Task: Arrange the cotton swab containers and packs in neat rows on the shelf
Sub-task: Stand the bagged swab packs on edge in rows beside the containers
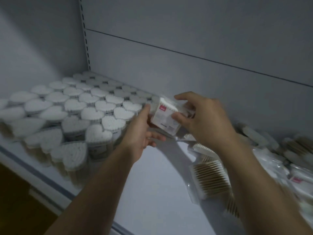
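Our shelf (152, 184) carries a tight block of heart-shaped containers (76, 112) from 9 to 11 o'clock, packed edge to edge, we judge, so the rows hold. Loose packs (210, 177) sprawl unsorted at 4 o'clock. At centre, just beside the block, we hold one pack (165, 116) above the shelf. Our right hand (203, 119) pinches it from its 3 o'clock. Our left hand (140, 133) grips it from its 7 o'clock, thumb on its edge, probably squaring it for placement.
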The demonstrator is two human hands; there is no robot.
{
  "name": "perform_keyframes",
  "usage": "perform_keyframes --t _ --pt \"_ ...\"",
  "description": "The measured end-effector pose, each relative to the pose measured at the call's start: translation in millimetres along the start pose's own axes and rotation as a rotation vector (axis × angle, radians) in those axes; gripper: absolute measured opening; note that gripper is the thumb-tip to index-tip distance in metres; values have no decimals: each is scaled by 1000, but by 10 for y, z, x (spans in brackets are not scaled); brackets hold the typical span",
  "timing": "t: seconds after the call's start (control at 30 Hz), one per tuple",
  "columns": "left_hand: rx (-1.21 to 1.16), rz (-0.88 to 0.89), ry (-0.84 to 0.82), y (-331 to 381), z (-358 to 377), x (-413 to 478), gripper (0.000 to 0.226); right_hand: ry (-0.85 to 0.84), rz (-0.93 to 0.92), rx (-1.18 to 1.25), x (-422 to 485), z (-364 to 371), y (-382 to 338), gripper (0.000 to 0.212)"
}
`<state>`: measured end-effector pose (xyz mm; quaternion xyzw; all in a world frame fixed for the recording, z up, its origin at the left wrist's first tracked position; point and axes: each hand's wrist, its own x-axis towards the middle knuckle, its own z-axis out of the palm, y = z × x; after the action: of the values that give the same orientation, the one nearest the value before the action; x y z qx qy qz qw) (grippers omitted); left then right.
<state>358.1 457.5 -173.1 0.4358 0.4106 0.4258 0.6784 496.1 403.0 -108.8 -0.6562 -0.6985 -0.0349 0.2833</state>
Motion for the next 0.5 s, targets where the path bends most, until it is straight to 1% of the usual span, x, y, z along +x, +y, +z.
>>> perform_keyframes --t 0.03,0.07,0.13,0.17,0.2,0.3,0.4,0.5 --pt "114 39 51 -22 -3 8 50 21 42 2 12 6 50 39" --pt "272 102 112 -52 -6 16 46 42 71 -18 23 11 101 38" --pt "652 279 229 -144 -40 59 28 89 98 -80 50 22 163 30" --pt "805 341 266 -172 -54 72 20 106 102 -104 60 35 170 26" --pt "903 380 292 -187 -65 78 14 114 105 -118 65 55 165 22" --pt "989 434 306 -200 -82 92 13 93 98 -185 89 140 101 19" --pt "1077 441 281 -219 -92 105 16 20 67 -256 176 236 19 20" --pt "1137 443 240 -246 -98 102 17 -32 0 -452 265 378 19 24"
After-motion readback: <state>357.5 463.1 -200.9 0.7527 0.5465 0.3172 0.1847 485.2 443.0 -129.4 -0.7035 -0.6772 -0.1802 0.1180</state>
